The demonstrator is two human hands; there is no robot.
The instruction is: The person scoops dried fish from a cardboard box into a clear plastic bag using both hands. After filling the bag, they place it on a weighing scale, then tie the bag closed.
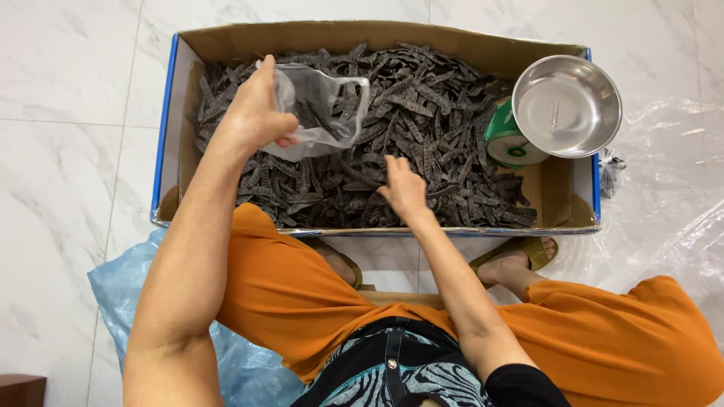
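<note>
A shallow cardboard box with blue edges sits on the floor in front of me, filled with several dark dried pods. My left hand is raised over the left of the box and grips a small clear plastic bag that hangs open toward the right. My right hand reaches down into the pile near the box's front edge, fingers closing on pods; what it holds is hidden under the hand.
A round steel bowl rests on a green and white scale in the box's right corner. Clear plastic sheeting lies on the white tiles at right, a blue plastic bag at lower left. My sandalled feet sit below the box.
</note>
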